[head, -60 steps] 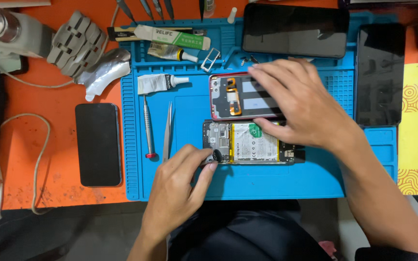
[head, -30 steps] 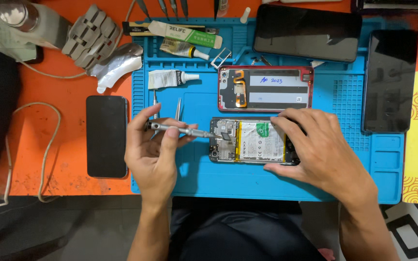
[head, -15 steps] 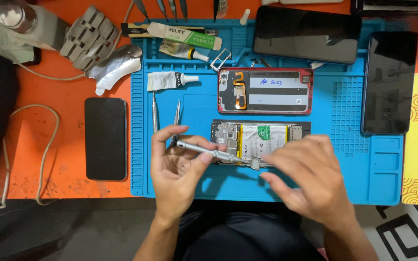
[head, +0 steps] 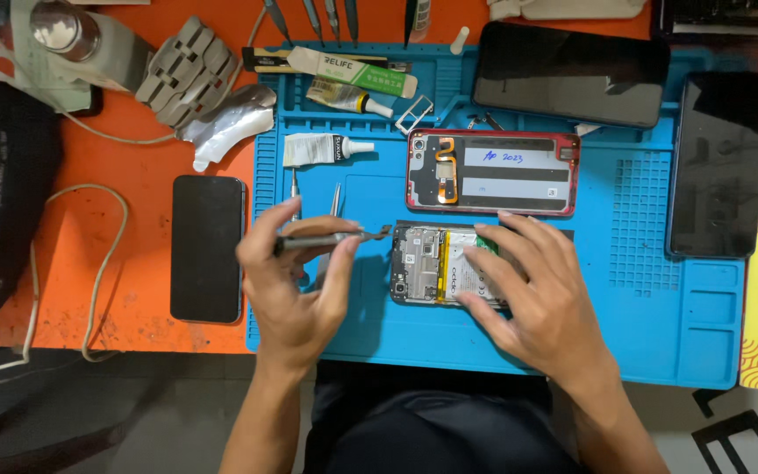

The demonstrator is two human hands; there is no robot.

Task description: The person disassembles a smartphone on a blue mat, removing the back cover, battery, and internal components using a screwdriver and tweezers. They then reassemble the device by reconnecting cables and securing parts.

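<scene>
An opened phone (head: pixel 436 263) with its circuit board and battery showing lies on the blue work mat (head: pixel 642 298). My left hand (head: pixel 296 294) grips a thin screwdriver (head: pixel 331 237) held level, its tip just left of the phone's top corner. My right hand (head: pixel 537 294) rests fingers-down on the right half of the opened phone, covering that end. Just behind it lies the phone's red-rimmed back cover (head: pixel 491 173), inside face up.
A dark phone (head: pixel 208 247) lies on the orange table left of the mat. Glue tubes (head: pixel 325 149), tweezers (head: pixel 335 200) and two dark screens (head: pixel 569 75) sit on the mat's far part. A third dark phone (head: pixel 718 162) lies right. A cable (head: pixel 103 263) loops at left.
My left hand has lifted the screwdriver from the phone's lower edge up to its top left corner. My right hand has moved up from the near edge onto the phone's right half.
</scene>
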